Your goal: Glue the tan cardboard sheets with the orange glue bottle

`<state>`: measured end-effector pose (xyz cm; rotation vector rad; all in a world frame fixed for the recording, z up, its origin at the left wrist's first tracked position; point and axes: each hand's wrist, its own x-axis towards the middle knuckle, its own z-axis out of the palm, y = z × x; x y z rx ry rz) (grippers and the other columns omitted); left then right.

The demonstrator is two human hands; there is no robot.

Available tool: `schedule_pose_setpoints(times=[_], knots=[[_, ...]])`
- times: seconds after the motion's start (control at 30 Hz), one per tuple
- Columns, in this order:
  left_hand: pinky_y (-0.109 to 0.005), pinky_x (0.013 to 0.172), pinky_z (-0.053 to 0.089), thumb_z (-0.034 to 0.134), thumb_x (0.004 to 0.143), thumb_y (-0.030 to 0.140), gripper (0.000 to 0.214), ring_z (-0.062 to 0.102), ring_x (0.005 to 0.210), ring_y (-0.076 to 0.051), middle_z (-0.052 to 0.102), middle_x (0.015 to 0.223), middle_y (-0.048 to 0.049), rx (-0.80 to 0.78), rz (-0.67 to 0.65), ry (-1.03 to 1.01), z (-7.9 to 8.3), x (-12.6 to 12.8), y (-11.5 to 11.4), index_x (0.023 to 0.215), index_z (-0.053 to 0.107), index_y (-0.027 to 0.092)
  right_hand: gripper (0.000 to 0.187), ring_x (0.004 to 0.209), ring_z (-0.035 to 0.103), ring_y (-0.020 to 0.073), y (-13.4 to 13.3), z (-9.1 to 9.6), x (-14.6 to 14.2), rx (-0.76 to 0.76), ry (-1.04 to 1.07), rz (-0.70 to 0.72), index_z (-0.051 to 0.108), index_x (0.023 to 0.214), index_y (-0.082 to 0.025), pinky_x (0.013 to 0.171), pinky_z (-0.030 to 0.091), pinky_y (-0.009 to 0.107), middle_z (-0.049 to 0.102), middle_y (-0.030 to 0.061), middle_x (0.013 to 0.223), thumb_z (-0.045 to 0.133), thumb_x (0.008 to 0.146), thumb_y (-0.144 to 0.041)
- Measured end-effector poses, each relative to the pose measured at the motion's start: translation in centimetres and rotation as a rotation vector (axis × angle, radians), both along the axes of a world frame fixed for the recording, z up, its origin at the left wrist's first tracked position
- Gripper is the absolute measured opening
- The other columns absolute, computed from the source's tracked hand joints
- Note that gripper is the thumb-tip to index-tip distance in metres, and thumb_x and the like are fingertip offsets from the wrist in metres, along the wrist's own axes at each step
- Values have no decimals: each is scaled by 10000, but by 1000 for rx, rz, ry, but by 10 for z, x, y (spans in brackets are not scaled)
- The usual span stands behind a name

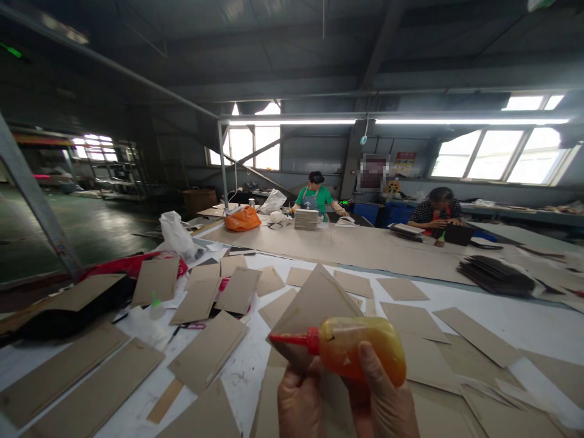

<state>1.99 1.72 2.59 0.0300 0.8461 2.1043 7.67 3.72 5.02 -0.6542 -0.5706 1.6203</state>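
Right hand, fingers and thumb clamped around a glue bottle, its red nozzle pointing left. Left hand, clenched on a cardboard piece held upright behind the bottle, above the table's near edge. Loose cardboard panels lie scattered across the tabletop. A person in green works at the far edge.

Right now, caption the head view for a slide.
Right hand holds orange bottle, left hand a cardboard piece, above the table.

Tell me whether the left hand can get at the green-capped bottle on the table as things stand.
Probably not yet: the left hand appears to hold a cardboard piece, so its grip is taken. The way to the green-capped bottle looks free, with only flat cardboard sheets lying between.
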Motion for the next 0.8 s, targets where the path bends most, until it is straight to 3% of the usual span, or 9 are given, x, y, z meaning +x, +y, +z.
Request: schedule_pose_setpoints(times=[0.1, 0.23, 0.4, 0.5, 0.63, 0.8], knots=[[-392, 758, 545, 814, 422, 185, 231, 635, 906, -351, 703, 665, -84, 52, -49, -12, -2, -1, 0, 616, 687, 173, 473, 729, 659, 281, -13, -2, -3, -56, -6, 64, 628, 914, -168, 634, 569, 374, 701, 69, 835, 850, 525, -322], [-387, 682, 558, 808, 413, 145, 223, 662, 781, -337, 675, 576, -79, -18, -14, 31, -3, -5, 2, 573, 652, 145, 441, 820, 650, 299, -13, -3, 2, -80, 10, 163, 646, 906, -169, 657, 566, 378, 697, 88, 869, 813, 574, -405], [-297, 614, 552, 807, 478, 220, 332, 674, 707, -259, 691, 631, -51, -50, 50, 63, -8, -10, 4, 771, 675, 139, 557, 825, 651, 272, 6, -1, 12, -28, 42, 56, 618, 1011, -207, 696, 565, 356, 694, 37, 877, 851, 517, -317], [-273, 652, 546, 822, 469, 239, 380, 674, 757, -246, 712, 715, -70, -40, 24, 44, -13, -7, 3, 807, 680, 136, 612, 835, 644, 271, 14, 0, 16, -30, 43, -3, 598, 1038, -178, 685, 568, 344, 682, 52, 921, 859, 497, -301], [-339, 754, 539, 823, 475, 243, 416, 654, 872, -283, 721, 772, -84, -14, -23, 64, -18, 0, 4, 856, 688, 148, 639, 847, 637, 234, 16, -4, 17, 53, 28, -58, 549, 1128, -182, 698, 556, 303, 665, 53, 968, 834, 563, -271], [-385, 806, 527, 835, 445, 202, 363, 659, 846, -301, 719, 726, -65, -38, -45, 63, -22, 7, 7, 784, 708, 172, 657, 749, 651, 214, 7, -14, 12, 33, 33, -24, 529, 1126, -184, 680, 550, 297, 685, 40, 871, 841, 557, -285]])
